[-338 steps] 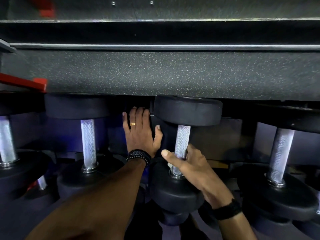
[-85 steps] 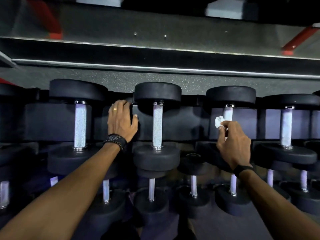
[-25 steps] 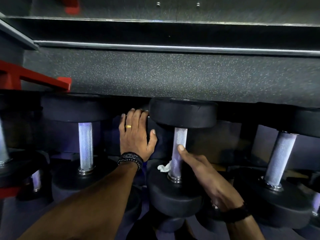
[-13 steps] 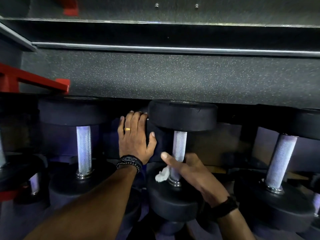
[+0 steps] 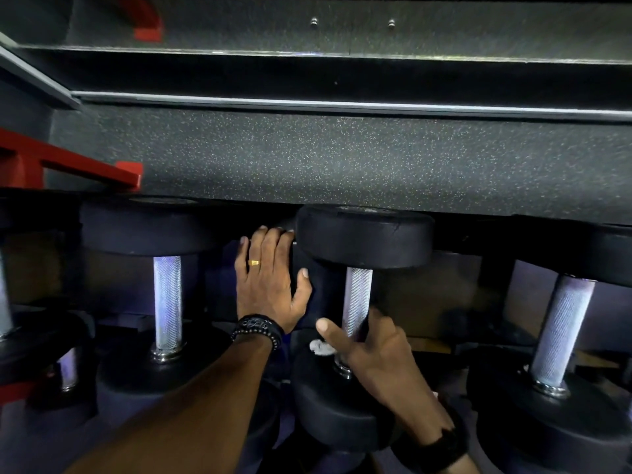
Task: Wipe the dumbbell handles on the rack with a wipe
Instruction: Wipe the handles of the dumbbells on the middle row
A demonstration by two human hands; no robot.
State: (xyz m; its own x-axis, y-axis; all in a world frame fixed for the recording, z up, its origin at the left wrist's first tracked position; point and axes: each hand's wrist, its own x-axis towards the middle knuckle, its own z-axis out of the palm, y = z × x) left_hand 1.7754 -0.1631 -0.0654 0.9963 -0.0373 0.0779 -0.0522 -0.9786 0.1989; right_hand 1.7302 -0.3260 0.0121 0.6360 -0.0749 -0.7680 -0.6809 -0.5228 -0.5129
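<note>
We see two bare forearms with no sleeves reaching the wrists. Our left hand (image 5: 270,285) wears a narrow gold ring (image 5: 253,262) on one finger, and at its wrist sits a stack of black bands (image 5: 257,328), one beaded, one bearing a pale looping pattern. Our right hand (image 5: 372,350) has a plain black wristband (image 5: 444,446), broad and dark.

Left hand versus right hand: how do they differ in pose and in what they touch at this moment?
The left hand lies flat with straight fingers on the dark rack panel beside the middle dumbbell handle; the right hand curls round that handle's lower end. The left hand holds nothing; the right hand has a white wipe bunched at its thumb side. The left hand wears a gold ring; no ring shows on the right hand. Both wrists wear dark bands.
</note>
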